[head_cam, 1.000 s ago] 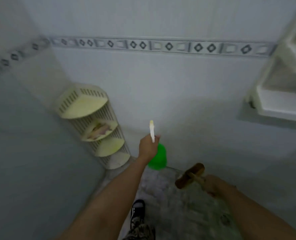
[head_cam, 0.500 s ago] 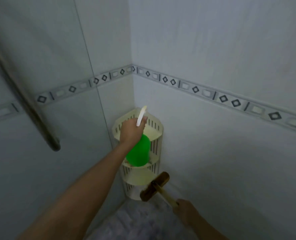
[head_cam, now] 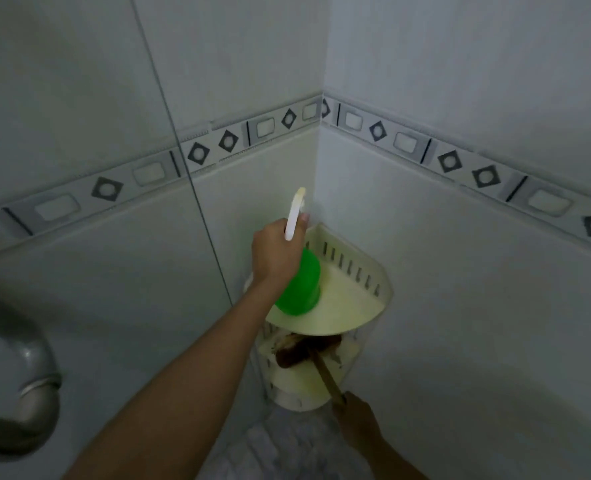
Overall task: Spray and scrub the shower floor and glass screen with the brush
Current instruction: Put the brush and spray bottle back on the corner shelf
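You held both tools at the shower corner.
Your left hand [head_cam: 276, 252] gripped the green spray bottle [head_cam: 301, 287] over the corner shelf [head_cam: 352, 308]; your right hand [head_cam: 358, 422] clasped the scrub brush [head_cam: 304, 351].

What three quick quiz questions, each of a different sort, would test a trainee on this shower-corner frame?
1. True or false: the left hand holds the green spray bottle.
2. Which does the right hand grip? A) sponge B) wooden brush C) cloth
3. Fill in: the bottle hangs over the corner shelf's ____ tier.

Key: 1 true; 2 B; 3 top.
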